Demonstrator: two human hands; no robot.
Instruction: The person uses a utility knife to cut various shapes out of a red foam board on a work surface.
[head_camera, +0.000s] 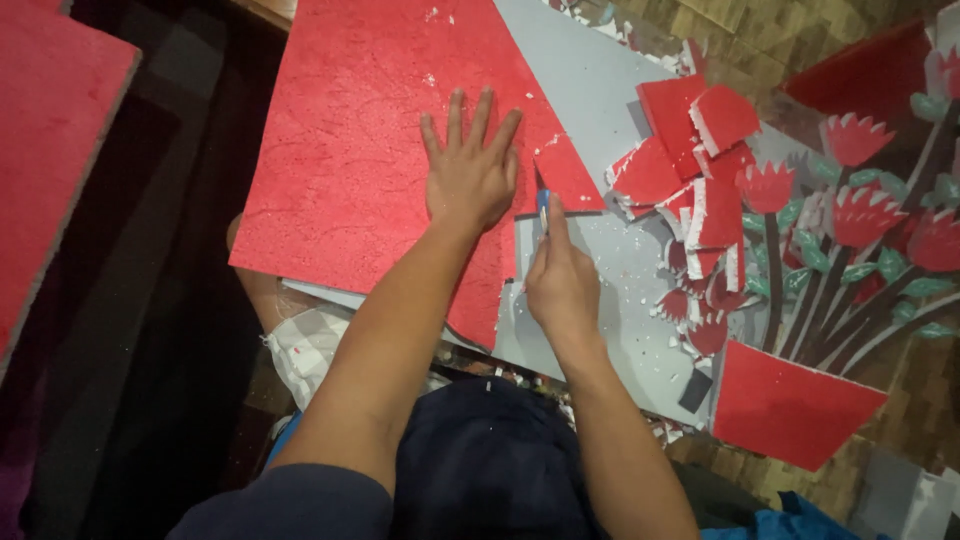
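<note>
My left hand lies flat with fingers spread on a large red foam sheet, pressing it down. My right hand is closed around a small blue craft knife, whose blade meets the sheet's lower right edge. The red sheet rests on a grey board across my lap.
Red foam offcuts and white crumbs lie to the right on the grey board. Further right are cut-out red flowers with green leaves and a red trapezoid piece. Another red sheet sits at far left.
</note>
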